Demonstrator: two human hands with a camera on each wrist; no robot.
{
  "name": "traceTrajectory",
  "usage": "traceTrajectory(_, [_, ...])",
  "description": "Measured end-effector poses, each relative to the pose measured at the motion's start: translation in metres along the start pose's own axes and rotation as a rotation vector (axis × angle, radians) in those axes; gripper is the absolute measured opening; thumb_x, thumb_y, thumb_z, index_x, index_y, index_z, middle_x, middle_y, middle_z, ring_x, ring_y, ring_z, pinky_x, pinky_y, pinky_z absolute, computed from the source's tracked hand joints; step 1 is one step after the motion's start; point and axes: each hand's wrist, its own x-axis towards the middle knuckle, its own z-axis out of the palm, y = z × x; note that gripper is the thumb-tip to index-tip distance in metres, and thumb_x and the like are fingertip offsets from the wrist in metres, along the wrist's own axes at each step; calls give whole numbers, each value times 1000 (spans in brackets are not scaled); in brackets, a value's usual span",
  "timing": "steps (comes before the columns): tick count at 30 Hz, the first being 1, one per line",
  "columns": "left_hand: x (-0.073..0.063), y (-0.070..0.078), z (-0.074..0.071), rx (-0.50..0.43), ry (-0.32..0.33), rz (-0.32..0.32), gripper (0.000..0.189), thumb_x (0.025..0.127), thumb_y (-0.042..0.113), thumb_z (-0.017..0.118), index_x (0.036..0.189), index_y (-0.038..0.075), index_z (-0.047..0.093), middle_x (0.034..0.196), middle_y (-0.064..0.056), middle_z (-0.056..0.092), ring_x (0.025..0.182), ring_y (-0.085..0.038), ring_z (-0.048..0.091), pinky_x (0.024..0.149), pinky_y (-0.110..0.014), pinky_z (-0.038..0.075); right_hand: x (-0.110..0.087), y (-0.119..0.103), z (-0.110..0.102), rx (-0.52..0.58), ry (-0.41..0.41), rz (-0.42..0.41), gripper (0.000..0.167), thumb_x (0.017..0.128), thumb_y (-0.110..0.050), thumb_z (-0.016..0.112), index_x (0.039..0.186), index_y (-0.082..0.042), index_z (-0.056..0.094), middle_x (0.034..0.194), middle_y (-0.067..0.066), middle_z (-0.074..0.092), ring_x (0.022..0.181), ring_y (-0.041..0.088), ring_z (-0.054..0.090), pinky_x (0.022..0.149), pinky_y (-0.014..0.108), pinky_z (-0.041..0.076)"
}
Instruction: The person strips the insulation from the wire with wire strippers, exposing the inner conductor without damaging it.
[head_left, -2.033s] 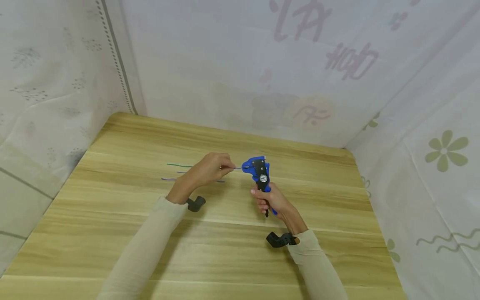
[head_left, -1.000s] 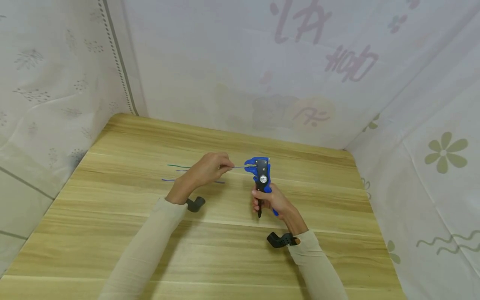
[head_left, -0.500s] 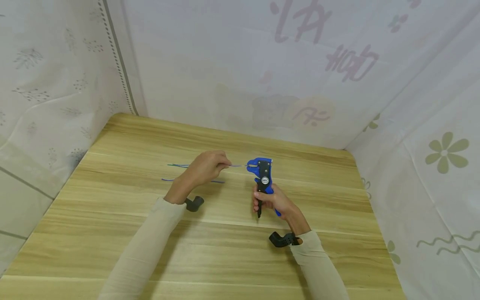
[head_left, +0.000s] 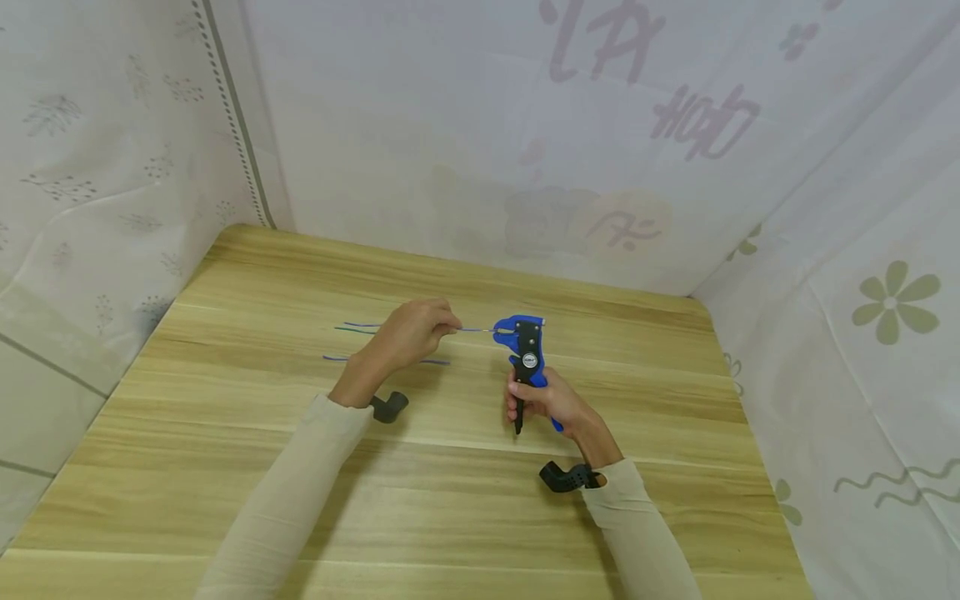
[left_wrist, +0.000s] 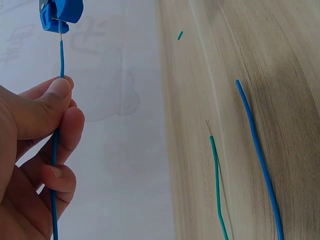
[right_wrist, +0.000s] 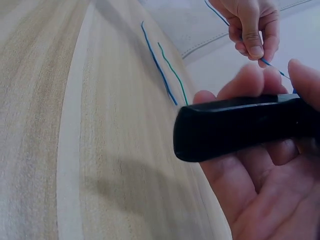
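A blue wire (left_wrist: 62, 59) runs through my left hand (head_left: 417, 333), pinched between thumb and fingertips. Bare strands show past its insulation, right at the mouth of a blue and black wire stripper (head_left: 527, 335). A short blue sleeve of insulation sits in that mouth, in line with the wire. My right hand (head_left: 551, 402) grips the stripper by its handles, fingers curled round the black one (right_wrist: 235, 127). The handles stand spread apart and the stripper's mouth is parted. The stripper's head lies mostly outside the right wrist view.
On the wooden table (head_left: 420, 517) lie a green wire (left_wrist: 217, 185) with a bared end and another blue wire (left_wrist: 260, 150), both partly behind the left arm in the head view. A small green offcut (left_wrist: 180, 35) lies beyond them. Printed cloth (head_left: 450, 125) hangs around the table.
The stripper's handles have spread and its mouth has parted. It has shifted slightly right, and bare strands now show between it and the wire's insulation. The left hand has risen slightly with the wire.
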Motion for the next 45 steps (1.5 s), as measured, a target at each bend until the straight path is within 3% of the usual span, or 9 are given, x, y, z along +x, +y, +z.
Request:
traceTrajectory(13, [0, 1, 2, -19, -17, 2, 15, 95, 5, 64, 102, 3, 78, 89, -5, 67, 82, -20, 68, 74, -34, 57, 2, 3, -1, -22, 100, 29, 30, 97, -24, 64, 95, 0, 45, 64, 2, 48, 53, 14, 49, 55, 29, 49])
traceTrajectory(24, [-6, -3, 0, -39, -15, -47, 15, 95, 5, 64, 104, 1, 76, 92, -6, 67, 88, -24, 68, 81, -35, 57, -3, 3, -5, 8, 111, 16, 23, 99, -21, 60, 90, -6, 45, 64, 0, 48, 52, 14, 50, 57, 35, 51])
traceTrajectory(36, [-7, -9, -1, -37, -2, -23, 14, 94, 4, 66, 102, 0, 76, 94, -7, 69, 89, -25, 69, 80, -36, 57, -4, 1, -7, 11, 96, 14, 26, 99, -21, 61, 93, -3, 44, 64, 0, 49, 53, 14, 50, 57, 34, 51])
traceTrajectory(45, [-9, -13, -1, -32, 28, -48, 15, 94, 5, 65, 103, 2, 76, 95, -7, 70, 90, -25, 69, 81, -36, 57, -3, 1, -7, -4, 116, 27, 29, 98, -24, 63, 95, -2, 44, 64, 0, 49, 54, 14, 51, 58, 33, 51])
